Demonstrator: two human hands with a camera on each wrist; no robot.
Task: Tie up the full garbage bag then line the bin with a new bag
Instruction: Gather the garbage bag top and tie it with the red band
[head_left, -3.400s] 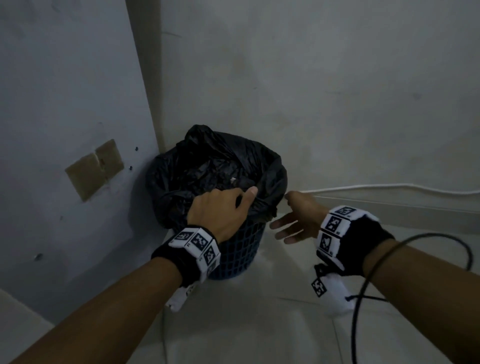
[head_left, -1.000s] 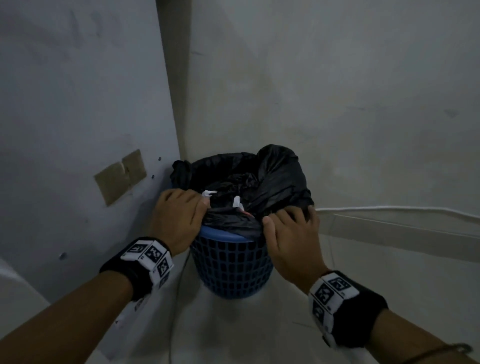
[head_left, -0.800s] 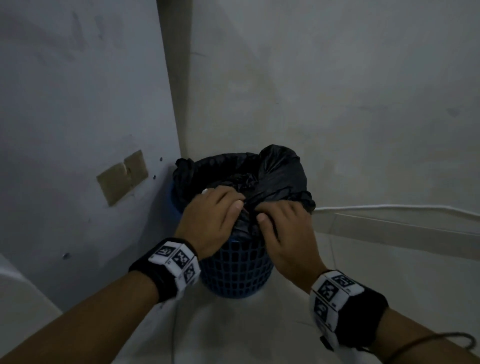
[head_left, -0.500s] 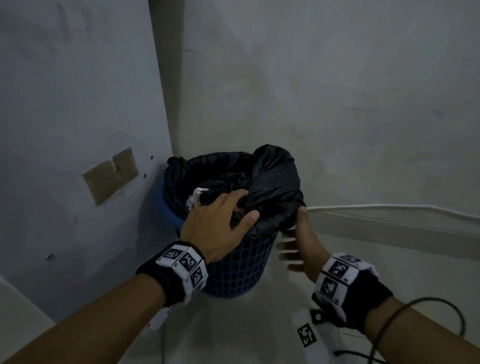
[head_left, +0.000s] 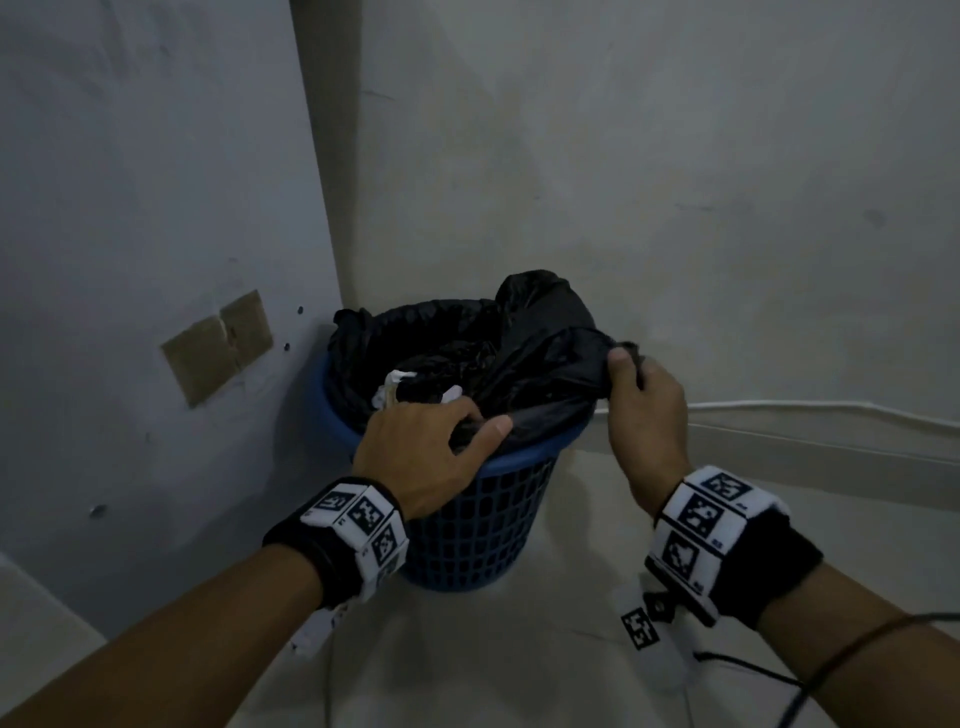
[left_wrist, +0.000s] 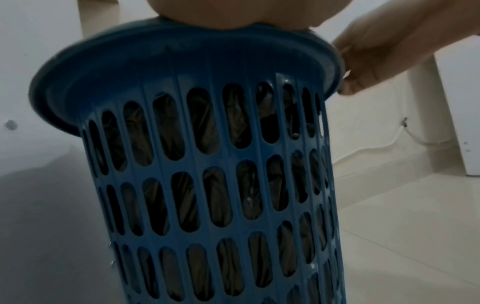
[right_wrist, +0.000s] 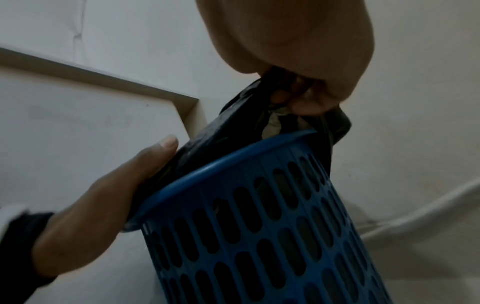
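My right hand (head_left: 644, 410) has swung back up from beside the bin and now pinches the black plastic garbage bag's (head_left: 524, 358) right edge; my left hand (head_left: 421, 457) grips its near edge over the blue slotted plastic bin (head_left: 483, 525) in the corner.

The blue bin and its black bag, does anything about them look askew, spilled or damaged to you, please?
Nothing spilled or torn shows. The black bag sits unevenly: its right edge is pulled off the blue bin rim by the right hand, while the left hand grips the near edge.
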